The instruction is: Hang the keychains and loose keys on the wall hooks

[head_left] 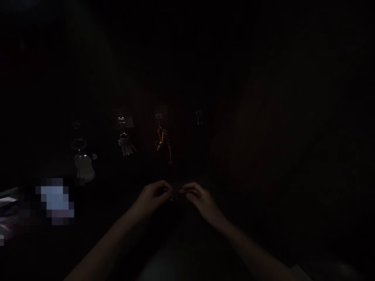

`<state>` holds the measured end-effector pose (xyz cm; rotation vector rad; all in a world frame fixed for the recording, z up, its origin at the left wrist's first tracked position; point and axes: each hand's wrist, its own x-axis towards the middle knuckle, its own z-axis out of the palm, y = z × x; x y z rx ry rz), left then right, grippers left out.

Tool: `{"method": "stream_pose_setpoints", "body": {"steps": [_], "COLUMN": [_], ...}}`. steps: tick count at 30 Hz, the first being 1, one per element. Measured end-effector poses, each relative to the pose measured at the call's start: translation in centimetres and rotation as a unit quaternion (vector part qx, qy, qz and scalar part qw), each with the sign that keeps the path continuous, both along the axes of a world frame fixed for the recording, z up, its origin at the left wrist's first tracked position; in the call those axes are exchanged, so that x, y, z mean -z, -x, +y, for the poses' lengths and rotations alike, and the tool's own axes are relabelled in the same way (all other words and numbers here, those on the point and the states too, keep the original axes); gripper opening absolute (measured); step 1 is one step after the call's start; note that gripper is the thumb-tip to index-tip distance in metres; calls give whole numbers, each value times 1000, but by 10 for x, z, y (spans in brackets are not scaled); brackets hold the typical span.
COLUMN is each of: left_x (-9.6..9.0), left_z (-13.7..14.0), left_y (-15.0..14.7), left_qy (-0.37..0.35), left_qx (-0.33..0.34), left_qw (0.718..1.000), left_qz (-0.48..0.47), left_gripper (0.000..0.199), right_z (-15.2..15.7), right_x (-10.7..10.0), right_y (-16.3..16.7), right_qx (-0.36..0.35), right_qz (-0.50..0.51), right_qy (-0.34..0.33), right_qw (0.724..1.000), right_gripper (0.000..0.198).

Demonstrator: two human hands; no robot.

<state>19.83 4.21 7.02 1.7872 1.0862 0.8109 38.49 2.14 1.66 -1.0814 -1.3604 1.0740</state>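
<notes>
We judge that the small, dark, faintly glinting thing [174,199] will be light, since it seems little larger than fingertips; perhaps stiff and slick, if those glints mean metal or plastic. Its edges would suit a thumb-and-forefinger pinch, and we cannot tell whether it is fragile. It looks like a dim shape with pinpoint highlights, its outline and material lost in darkness. It lies between the fingertips of our left hand [155,194] and right hand [200,197], below the bare, silvery metal hook [199,118]. Both hands are curled, thumbs near forefingers with narrow gaps; we cannot tell whether either grips it.
</notes>
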Motion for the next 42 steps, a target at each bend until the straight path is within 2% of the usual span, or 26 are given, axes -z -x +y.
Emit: {"method": "stream_pose_setpoints", "body": {"steps": [4,8,15,20,27,31,35,39,42], "left_x": [-9,-19,-26,-24,1,24,53,74,78], "left_z": [2,5,8,8,-2,-9,-11,-14,-17], "left_y": [-10,-16,-21,-17,8,30,50,60,61], "left_qy": [-30,-43,-18,-20,7,37,37,29,23], "left_qx": [35,35,18,-40,-94,-90,-86,-101,-118], "left_qw": [999,998,996,993,994,995,996,994,993], "left_qz": [-4,-17,-83,-107,-63,-27,-6,-9,-19], "left_gripper": [19,21,36,38,32,31,32,33,35], "right_z": [-6,-7,-4,2,11,20,34,49,61], "right_x": [-18,-23,-24,-30,-45,-56,-74,-99,-118], "right_y": [9,14,13,6,-5,-3,7,22,34], "right_qx": [-69,-96,-14,46,89,90,93,102,124], "right_qz": [40,102,115,97,66,76,96,76,17], "right_qy": [6,8,-5,-24,-51,-63,-94,-160,-245], "right_qw": [997,990,993,994,992,991,987,979,961], "right_gripper": [33,33,25,28,27,28,28,25,18]}}
